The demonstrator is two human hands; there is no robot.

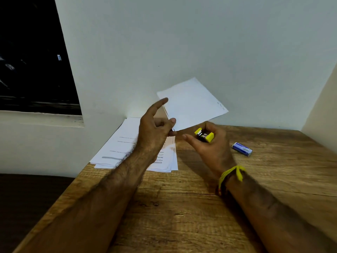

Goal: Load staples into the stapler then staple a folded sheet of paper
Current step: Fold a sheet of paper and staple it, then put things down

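Nearest me, my forearms cross the wooden counter (182,216). My left hand (155,132) pinches the folded sheet (191,103) by its lower corner, held aloft. My right hand (209,143) wraps the yellow stapler (203,136). I judge stapling is in hand: next, slide the sheet's edge into its mouth and squeeze.

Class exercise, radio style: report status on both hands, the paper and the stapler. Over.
Left hand pinching folded sheet by its corner, held up. Right hand gripping yellow stapler just below the sheet. Staple box lies aside; nothing between.
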